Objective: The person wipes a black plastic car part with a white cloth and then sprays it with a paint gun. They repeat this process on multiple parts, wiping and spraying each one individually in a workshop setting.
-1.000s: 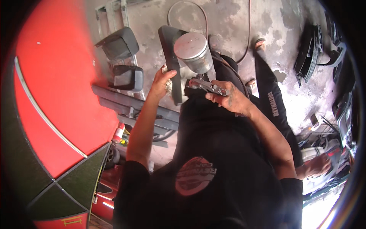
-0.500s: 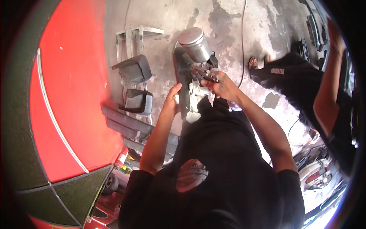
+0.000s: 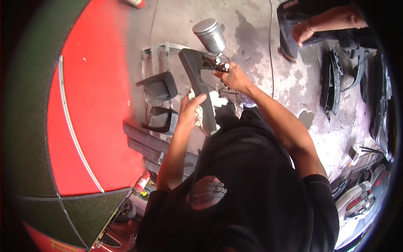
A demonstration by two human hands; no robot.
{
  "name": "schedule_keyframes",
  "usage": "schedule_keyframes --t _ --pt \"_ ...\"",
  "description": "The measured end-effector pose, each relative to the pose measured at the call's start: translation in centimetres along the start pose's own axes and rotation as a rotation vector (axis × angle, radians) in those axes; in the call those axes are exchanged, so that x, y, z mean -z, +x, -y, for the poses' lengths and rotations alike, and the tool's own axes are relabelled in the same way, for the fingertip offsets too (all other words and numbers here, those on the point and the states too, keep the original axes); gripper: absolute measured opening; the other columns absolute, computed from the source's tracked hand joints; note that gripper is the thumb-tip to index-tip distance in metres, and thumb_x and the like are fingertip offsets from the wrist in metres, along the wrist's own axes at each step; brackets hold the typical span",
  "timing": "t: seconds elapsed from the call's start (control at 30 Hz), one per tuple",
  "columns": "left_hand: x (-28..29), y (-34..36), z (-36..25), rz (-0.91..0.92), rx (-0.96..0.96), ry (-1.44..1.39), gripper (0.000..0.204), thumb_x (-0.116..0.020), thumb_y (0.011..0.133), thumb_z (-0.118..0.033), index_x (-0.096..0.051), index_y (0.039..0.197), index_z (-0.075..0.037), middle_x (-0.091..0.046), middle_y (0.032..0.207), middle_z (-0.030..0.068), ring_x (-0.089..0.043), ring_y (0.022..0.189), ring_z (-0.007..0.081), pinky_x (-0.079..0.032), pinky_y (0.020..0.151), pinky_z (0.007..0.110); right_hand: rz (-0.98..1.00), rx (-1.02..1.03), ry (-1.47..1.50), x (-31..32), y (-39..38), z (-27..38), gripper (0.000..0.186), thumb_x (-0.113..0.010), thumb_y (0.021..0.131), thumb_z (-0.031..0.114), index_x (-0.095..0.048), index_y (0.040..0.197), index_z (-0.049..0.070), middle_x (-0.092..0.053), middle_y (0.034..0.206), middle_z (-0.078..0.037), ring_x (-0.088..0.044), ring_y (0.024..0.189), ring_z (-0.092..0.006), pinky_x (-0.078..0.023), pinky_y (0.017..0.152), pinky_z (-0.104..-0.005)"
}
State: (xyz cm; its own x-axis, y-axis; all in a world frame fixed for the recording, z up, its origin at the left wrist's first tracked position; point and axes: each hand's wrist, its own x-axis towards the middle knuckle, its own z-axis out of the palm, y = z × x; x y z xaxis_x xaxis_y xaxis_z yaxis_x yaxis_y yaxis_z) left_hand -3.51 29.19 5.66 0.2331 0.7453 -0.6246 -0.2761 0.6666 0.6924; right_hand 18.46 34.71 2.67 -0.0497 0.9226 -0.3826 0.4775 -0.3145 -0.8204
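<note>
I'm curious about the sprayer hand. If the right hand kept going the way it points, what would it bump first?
Probably the grey trim panel held by the left hand; the right hand aims its spray gun there, though depth is unclear.

A red car body fills the left side, beside a stained concrete floor. Two dark mirror housings sit on a metal stand, with long dark trim strips below. Dark car parts lie at the floor's right edge. Another person's hand is at the top.
</note>
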Motion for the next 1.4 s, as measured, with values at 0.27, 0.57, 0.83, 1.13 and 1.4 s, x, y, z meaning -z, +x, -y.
schedule_keyframes --t 0.27,0.57,0.83,1.13,1.4 --pt "-3.5 -2.0 -2.4 -0.097 -0.147 0.174 0.048 -0.08 0.084 -0.005 -0.063 0.128 -0.001 -0.072 0.112 0.0077 -0.07 0.099 0.016 -0.057 0.091 0.032 0.096 -0.003 -0.036 4.1 3.1 2.2 0.059 -0.072 0.095 0.047 -0.068 0.125 -0.003 -0.071 0.117 -0.03 -0.068 0.113 -0.0438 -0.053 0.096 -0.0489" --pt "-7.4 -5.3 -2.2 -0.137 -0.291 0.248 0.052 -0.081 0.08 -0.003 -0.064 0.129 -0.001 -0.072 0.113 0.0062 -0.068 0.1 0.0141 -0.056 0.092 0.031 0.006 0.261 0.023 9.4 2.3 5.0 0.041 -0.073 0.095 0.037 -0.072 0.113 0.001 -0.072 0.098 -0.026 -0.07 0.097 -0.0434 -0.052 0.086 -0.0476" --pt "-6.0 -6.7 -1.6 -0.067 -0.404 0.103 0.058 -0.075 0.083 -0.005 -0.057 0.137 0.001 -0.07 0.116 0.0096 -0.07 0.102 0.0185 -0.057 0.093 0.035 -0.15 0.263 -0.018 11.4 2.8 2.8 0.033 -0.073 0.096 0.033 -0.074 0.115 0.005 -0.073 0.087 -0.023 -0.071 0.084 -0.0397 -0.052 0.079 -0.0472" --pt "-4.4 -8.9 0.2 0.023 -0.487 -0.023 0.064 -0.075 0.087 -0.028 -0.053 0.139 0.003 -0.069 0.118 0.0129 -0.07 0.103 0.0221 -0.058 0.09 0.036 0.059 0.249 -0.025 13.0 2.4 4.0 0.029 -0.071 0.099 0.029 -0.074 0.105 0.001 -0.061 0.065 -0.009 -0.059 0.058 -0.018 -0.049 0.059 -0.0397" --pt "-3.0 -8.5 1.5 -0.041 -0.447 -0.087 0.063 -0.069 0.091 -0.038 -0.055 0.137 0.002 -0.07 0.116 0.0133 -0.071 0.1 0.0237 -0.059 0.089 0.038 0.23 0.257 0.035 10.8 0.4 6.2 0.063 -0.074 0.094 0.046 -0.063 0.119 -0.01 -0.067 0.101 -0.026 -0.07 0.091 -0.0315 -0.055 0.077 -0.0417"
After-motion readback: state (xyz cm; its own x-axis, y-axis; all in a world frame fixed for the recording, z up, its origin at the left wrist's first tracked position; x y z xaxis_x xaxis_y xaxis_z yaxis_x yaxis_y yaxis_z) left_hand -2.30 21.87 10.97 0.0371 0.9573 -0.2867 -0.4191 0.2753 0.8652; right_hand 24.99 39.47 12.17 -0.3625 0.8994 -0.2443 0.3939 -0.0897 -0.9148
